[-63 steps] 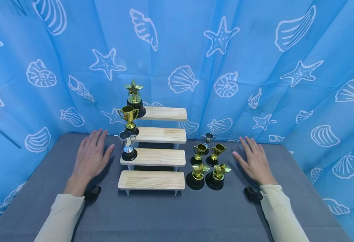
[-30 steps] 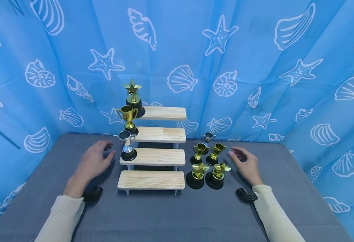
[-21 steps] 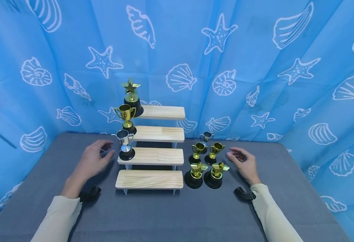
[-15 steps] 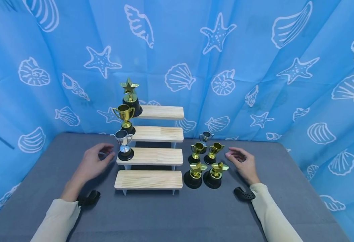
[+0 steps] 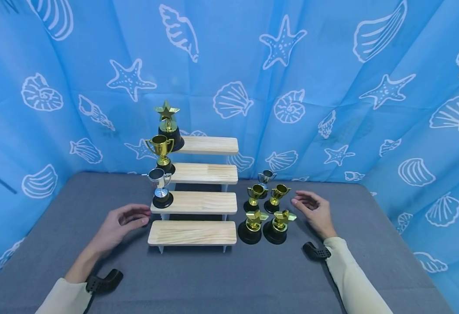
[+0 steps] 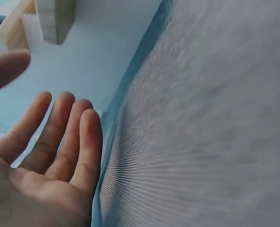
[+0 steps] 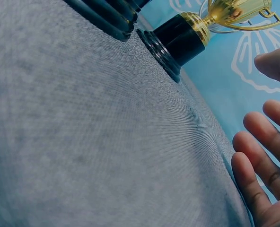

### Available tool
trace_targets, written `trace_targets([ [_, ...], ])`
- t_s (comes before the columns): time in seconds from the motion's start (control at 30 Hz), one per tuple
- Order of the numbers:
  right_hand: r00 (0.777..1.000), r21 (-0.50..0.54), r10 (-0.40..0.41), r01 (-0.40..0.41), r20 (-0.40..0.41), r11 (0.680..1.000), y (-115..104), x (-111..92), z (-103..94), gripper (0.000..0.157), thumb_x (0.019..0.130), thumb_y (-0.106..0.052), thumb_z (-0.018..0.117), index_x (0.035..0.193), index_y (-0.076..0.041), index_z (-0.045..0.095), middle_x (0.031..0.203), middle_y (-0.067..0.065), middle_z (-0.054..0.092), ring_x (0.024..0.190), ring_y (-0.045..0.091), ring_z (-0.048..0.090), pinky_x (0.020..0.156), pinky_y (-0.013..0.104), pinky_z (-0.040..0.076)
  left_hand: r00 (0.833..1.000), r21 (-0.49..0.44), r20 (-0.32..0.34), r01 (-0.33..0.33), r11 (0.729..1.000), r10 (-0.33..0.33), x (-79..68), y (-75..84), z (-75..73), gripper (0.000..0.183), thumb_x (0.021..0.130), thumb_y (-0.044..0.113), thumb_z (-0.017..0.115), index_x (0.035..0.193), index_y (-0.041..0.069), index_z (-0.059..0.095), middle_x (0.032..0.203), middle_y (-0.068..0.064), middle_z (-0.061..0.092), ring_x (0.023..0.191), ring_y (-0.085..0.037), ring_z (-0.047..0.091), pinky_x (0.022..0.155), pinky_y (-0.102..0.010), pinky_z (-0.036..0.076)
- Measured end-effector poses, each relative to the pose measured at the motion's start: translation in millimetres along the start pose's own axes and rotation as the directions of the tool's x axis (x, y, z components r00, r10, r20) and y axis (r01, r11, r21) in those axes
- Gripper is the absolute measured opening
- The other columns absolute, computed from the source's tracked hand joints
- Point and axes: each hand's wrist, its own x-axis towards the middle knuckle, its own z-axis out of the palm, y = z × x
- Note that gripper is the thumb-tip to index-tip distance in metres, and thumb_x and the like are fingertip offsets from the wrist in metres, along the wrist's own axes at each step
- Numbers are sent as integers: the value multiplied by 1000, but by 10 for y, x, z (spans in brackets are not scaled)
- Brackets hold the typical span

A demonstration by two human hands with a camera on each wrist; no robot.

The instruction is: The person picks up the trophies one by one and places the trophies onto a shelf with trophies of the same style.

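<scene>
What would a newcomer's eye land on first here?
Probably the bright blue cloth with white seashells and starfish, filling the background. Next, the stepped wooden stand, with a star trophy, a gold cup and a silver cup descending its left side, and five more trophies clustered to its right. Then the two empty hands flanking it all: left hand beside the stand, right hand beyond the cluster.

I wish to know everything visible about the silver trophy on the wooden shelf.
The silver trophy has a shiny, metallic-looking open bowl, a curved handle clear at picture right, a silver stem and a round black base. It stands upright at the left end of the second wooden step from the bottom, its base resting on the wood. The left hand is near but appears apart from it.
</scene>
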Motion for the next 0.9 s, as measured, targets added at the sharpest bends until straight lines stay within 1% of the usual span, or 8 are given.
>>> trace_targets([
  [0.07, 1000, 18, -3, 3, -2, 1000, 14, 1, -4, 32, 92, 0, 73, 119, 14, 64, 103, 27, 67, 87, 9, 65, 75, 14, 55, 1000, -64, 31, 7, 998, -5, -39, -5, 13, 45, 100, 18, 67, 136, -7, 55, 128, -23, 62, 108, -6, 63, 93, -19, 53],
  [0.2, 1000, 48, -6, 7, -8, 999, 238, 29, -7, 35, 92, -2, 74, 122, 13, 63, 106, 28, 67, 88, 7, 65, 78, 12, 55, 996, -165, 92, -5, 986, 20, -112, 8, 59, 45, 100, 10, 64, 137, -12, 50, 132, -29, 57, 110, -9, 63, 95, -21, 54],
  [0.3, 1000, 68, -2, 3, -12, 998, 395, 50, -3, 38, 92, -5, 75, 124, 11, 63, 110, 30, 67, 91, 5, 65, 81, 12, 55, 989, -235, 141, -16, 972, 50, -160, 16, 91, 47, 99, 5, 61, 139, -15, 46, 136, -32, 52, 114, -10, 62, 97, -22, 54],
  [0.47, 1000, 73, 2, -1, -11, 997, 393, 48, 1, 39, 92, -5, 75, 124, 12, 62, 111, 30, 67, 91, 5, 66, 83, 13, 55, 970, -338, 207, -52, 940, 128, -199, -6, 114, 56, 92, -6, 66, 140, -21, 40, 138, -34, 49, 118, -14, 62, 100, -28, 54],
  [0.53, 1000, 66, -1, 1, -11, 998, 395, 49, -2, 39, 92, -5, 75, 125, 12, 62, 112, 29, 67, 92, 4, 66, 84, 12, 55, 965, -355, 214, -70, 932, 154, -201, -14, 125, 61, 88, -9, 70, 139, -21, 39, 137, -33, 49, 119, -16, 62, 101, -29, 53],
  [0.6, 1000, 64, 2, -1, -11, 998, 391, 50, -5, 40, 92, -5, 75, 125, 13, 61, 112, 29, 67, 92, 4, 65, 84, 12, 55, 965, -353, 210, -76, 933, 158, -199, -22, 135, 64, 85, -10, 73, 139, -20, 41, 136, -32, 51, 119, -15, 61, 102, -29, 53],
  [0.77, 1000, 79, 18, -17, -10, 997, 371, 49, -5, 40, 92, -7, 75, 124, 12, 62, 112, 31, 67, 93, 4, 66, 86, 13, 55, 974, -323, 189, -56, 945, 122, -202, -39, 154, 67, 82, -9, 77, 139, -18, 43, 136, -32, 51, 117, -13, 62, 101, -28, 54],
  [0.9, 1000, 88, 24, -23, -6, 996, 378, 53, -4, 41, 92, -7, 75, 125, 13, 61, 114, 32, 66, 94, 3, 66, 87, 13, 55, 978, -304, 172, -62, 951, 119, -212, -64, 157, 67, 82, -9, 78, 139, -18, 44, 136, -34, 51, 117, -12, 62, 100, -27, 54],
])
